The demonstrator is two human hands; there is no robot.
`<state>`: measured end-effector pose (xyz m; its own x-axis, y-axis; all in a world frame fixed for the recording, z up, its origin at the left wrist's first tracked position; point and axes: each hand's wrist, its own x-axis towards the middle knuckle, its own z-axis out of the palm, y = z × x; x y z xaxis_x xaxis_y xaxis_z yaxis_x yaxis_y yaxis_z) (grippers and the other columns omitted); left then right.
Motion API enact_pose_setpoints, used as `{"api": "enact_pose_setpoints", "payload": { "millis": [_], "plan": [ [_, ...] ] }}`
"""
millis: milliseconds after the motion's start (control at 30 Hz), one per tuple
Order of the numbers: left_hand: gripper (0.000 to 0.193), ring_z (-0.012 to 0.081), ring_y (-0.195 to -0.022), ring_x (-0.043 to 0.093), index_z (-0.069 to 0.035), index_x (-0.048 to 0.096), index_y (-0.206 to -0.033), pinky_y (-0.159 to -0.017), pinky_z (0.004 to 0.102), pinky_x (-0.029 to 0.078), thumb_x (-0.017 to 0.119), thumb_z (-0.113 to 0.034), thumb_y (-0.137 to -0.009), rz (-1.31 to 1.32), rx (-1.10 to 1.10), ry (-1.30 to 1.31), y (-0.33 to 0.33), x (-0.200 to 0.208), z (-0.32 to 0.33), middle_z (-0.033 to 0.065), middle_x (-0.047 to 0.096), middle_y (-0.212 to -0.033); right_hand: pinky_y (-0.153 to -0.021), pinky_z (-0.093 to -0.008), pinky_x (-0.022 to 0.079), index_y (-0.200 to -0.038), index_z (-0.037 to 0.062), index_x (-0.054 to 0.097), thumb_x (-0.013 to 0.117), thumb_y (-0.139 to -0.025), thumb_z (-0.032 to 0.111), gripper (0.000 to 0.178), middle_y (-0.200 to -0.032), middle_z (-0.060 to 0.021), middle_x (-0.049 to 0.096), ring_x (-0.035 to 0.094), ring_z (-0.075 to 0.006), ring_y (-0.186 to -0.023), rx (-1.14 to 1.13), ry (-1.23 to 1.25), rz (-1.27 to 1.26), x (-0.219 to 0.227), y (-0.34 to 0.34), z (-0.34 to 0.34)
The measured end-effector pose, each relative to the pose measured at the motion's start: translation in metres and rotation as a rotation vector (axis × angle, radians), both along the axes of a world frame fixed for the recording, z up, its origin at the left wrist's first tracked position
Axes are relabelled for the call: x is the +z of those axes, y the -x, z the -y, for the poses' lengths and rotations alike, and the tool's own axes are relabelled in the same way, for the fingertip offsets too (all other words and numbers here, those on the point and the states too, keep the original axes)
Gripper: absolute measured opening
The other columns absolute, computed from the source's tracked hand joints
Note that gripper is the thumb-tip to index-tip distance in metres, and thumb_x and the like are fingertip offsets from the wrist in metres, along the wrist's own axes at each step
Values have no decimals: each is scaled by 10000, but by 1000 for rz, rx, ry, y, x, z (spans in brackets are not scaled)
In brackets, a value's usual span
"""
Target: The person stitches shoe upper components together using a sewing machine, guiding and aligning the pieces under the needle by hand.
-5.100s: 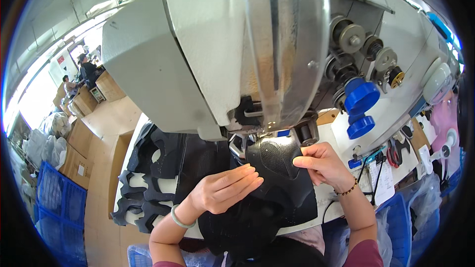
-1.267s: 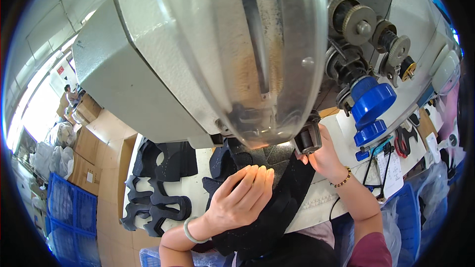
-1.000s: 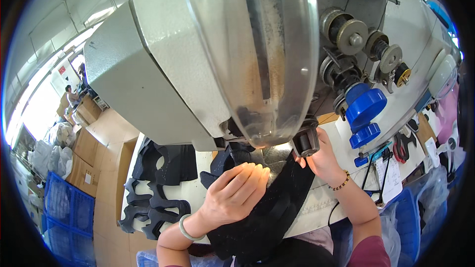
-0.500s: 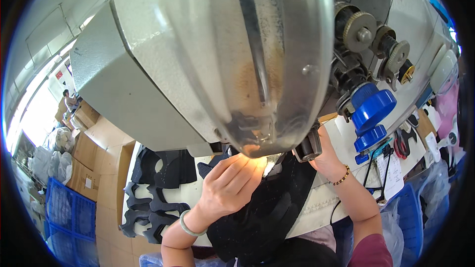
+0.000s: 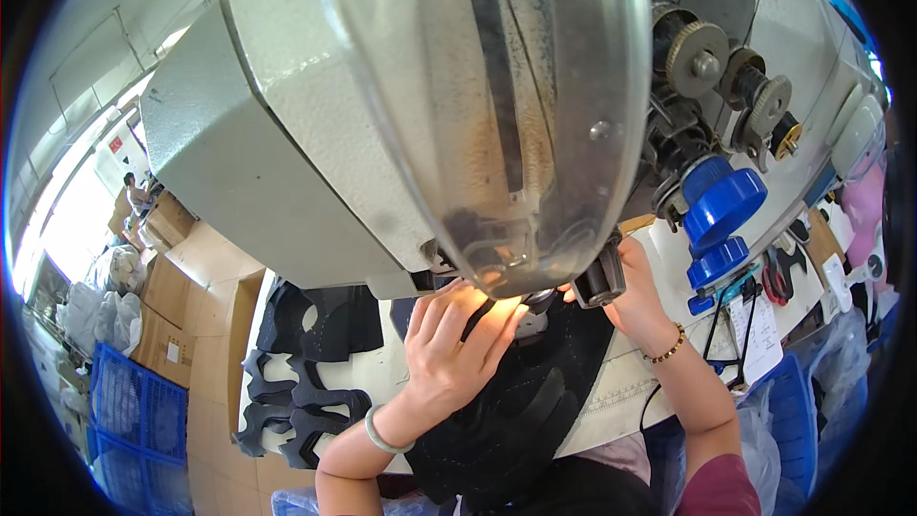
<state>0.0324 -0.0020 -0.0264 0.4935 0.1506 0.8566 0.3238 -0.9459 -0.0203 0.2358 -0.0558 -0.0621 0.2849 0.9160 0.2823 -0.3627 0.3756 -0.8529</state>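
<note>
Machine head (image 5: 277,153): painted metal, lightly textured. Guard (image 5: 597,67) is scuffed clear plastic, knobs (image 5: 730,208) glossy blue plastic. Black piece (image 5: 530,387) looks like matt cloth.

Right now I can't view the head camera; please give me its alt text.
A person's left hand and right hand are at black material beneath a pale sewing machine head, the left fingers warmly lit, the right ones partly hidden. Dark cut pieces lie on the white table at left; blue knobs sit at right.

machine head (image 5: 315,124) blocks above left hand (image 5: 449,349)
</note>
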Motion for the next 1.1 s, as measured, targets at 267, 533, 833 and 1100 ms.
{"api": "enact_pose_setpoints", "payload": {
  "millis": [267,533,833,1100],
  "plan": [
    [186,212,-782,552,-75,674,-807,-670,329,419,767,-85,-646,90,22,45,-4,-3,1,23,554,-797,-667,-336,579,-991,-35,561,548,-875,65,153,-915,-125,627,654,-205,-811,-111,-69,-15,-9,7,3],
    [179,276,-855,581,-33,615,-762,-793,411,459,722,-59,-621,17,-25,41,3,-5,-4,84,599,-886,-640,-351,570,-899,-95,610,575,-863,113,214,-836,-188,647,669,-272,-703,-193,-50,-72,-21,15,18],
    [198,205,-835,574,-123,670,-835,-676,312,433,739,-114,-649,-6,-10,-85,9,-13,-15,35,595,-1028,-558,-322,510,-939,-87,590,488,-873,134,252,-838,-205,635,640,-268,-689,-56,-74,-124,-2,32,32],
    [287,225,-813,595,-149,635,-927,-642,315,458,731,-129,-657,24,-40,-157,7,-24,-30,88,592,-1049,-632,-318,500,-927,-60,605,495,-855,150,248,-862,-193,644,645,-286,-750,-74,101,-94,-4,53,49]
  ]
}}
